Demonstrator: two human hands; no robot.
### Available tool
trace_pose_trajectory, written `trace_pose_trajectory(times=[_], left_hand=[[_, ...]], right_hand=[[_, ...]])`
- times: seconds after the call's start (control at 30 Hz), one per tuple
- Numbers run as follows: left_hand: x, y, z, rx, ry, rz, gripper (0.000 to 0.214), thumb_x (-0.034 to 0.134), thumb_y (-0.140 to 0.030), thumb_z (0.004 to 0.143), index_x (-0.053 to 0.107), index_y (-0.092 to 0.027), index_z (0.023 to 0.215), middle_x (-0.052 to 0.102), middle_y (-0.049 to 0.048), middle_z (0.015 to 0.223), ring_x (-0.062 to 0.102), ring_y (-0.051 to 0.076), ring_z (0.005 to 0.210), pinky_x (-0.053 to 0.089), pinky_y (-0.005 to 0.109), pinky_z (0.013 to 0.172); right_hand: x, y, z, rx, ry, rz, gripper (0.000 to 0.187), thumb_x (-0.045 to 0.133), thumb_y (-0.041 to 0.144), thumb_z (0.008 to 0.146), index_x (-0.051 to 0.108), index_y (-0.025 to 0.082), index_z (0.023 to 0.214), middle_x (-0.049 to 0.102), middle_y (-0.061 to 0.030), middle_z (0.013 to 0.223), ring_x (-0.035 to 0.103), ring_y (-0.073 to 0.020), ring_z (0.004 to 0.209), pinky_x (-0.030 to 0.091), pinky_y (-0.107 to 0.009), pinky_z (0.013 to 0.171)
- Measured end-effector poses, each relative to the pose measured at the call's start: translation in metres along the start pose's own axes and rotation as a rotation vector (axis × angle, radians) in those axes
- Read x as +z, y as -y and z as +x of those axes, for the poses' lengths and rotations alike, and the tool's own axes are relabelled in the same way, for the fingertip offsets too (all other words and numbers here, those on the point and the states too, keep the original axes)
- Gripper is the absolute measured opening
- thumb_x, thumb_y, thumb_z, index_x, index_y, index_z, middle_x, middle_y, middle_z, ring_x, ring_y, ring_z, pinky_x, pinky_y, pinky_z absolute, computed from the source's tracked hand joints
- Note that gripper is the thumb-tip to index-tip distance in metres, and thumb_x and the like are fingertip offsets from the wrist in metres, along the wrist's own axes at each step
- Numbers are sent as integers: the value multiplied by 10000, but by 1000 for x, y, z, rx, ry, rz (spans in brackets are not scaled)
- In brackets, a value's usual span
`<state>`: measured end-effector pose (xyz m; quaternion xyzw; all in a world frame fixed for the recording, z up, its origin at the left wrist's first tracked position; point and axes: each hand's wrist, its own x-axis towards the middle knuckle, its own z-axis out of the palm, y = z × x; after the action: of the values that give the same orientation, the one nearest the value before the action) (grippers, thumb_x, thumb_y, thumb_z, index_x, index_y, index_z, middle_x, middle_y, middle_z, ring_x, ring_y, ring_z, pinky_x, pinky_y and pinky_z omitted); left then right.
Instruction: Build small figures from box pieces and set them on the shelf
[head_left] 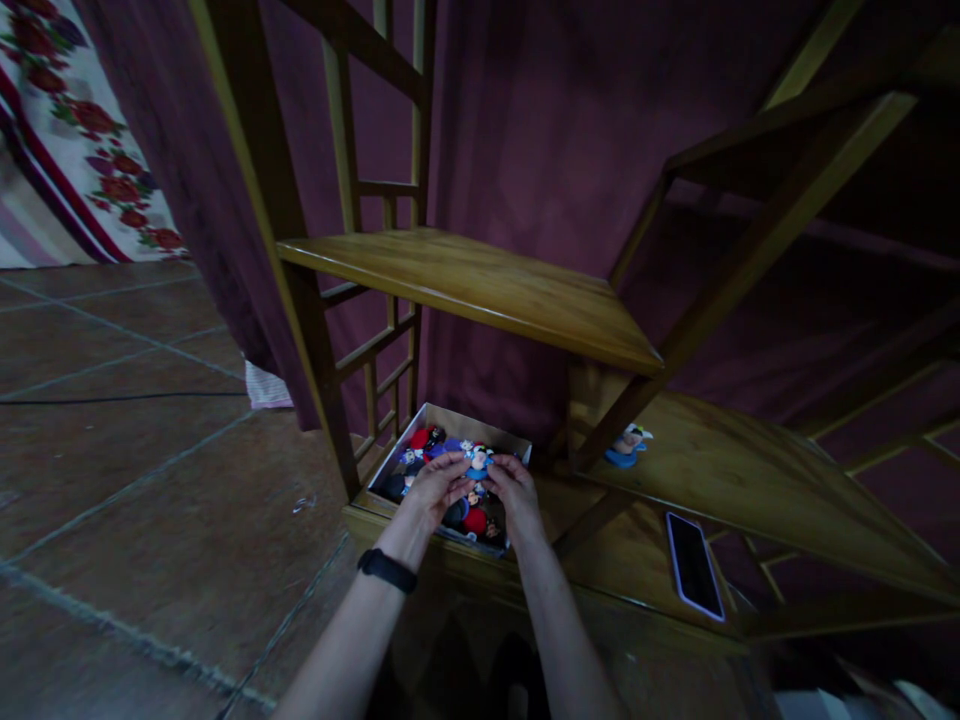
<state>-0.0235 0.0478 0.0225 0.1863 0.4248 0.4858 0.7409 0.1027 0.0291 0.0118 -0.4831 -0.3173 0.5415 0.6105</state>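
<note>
Between the fingertips of my two hands is a small blue and white figurine (480, 460). My left hand (441, 484), with a black band at the wrist, pinches it from the left side. From the right side, my right hand (514, 490) grips it too. Both hands are over an open cardboard box (517, 442) on the low wooden shelf. Several little figurines (475, 520) in red, black, purple and white lie in the box, partly covered by my hands.
Another blue figurine (628, 446) stands on a wooden shelf to the right. A phone (694, 566) with a pale purple edge lies on the lower board. Above the box juts a wooden shelf board (472, 285). A purple curtain (517, 130) hangs behind; tiled floor (187, 520) spreads left.
</note>
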Motion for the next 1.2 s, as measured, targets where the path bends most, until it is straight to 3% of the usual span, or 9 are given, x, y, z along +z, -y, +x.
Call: trace_pose_trajectory(times=[0.53, 0.83, 1.2], left_hand=[[2, 0, -2, 44, -19, -3, 230, 712, -25, 635, 638, -138, 821, 685, 32, 722, 625, 90, 567, 518, 182, 572], [2, 0, -2, 26, -46, -52, 114, 627, -38, 725, 602, -132, 785, 652, 22, 653, 594, 80, 508, 516, 188, 535], [3, 1, 0, 19, -17, -26, 114, 633, -44, 724, 603, -135, 785, 635, 7, 634, 576, 66, 488, 514, 181, 535]], right_hand=[[-2, -6, 1, 18, 2, 68, 200, 689, 316, 601, 627, 209, 758, 647, 9, 851, 592, -158, 813, 487, -290, 740], [1, -1, -2, 21, -2, 65, 214, 701, 320, 592, 642, 201, 760, 662, -9, 871, 598, -159, 796, 487, -280, 711], [0, 0, -2, 16, -12, 47, 236, 706, 335, 585, 639, 204, 768, 653, -3, 841, 589, -144, 745, 480, -263, 677]])
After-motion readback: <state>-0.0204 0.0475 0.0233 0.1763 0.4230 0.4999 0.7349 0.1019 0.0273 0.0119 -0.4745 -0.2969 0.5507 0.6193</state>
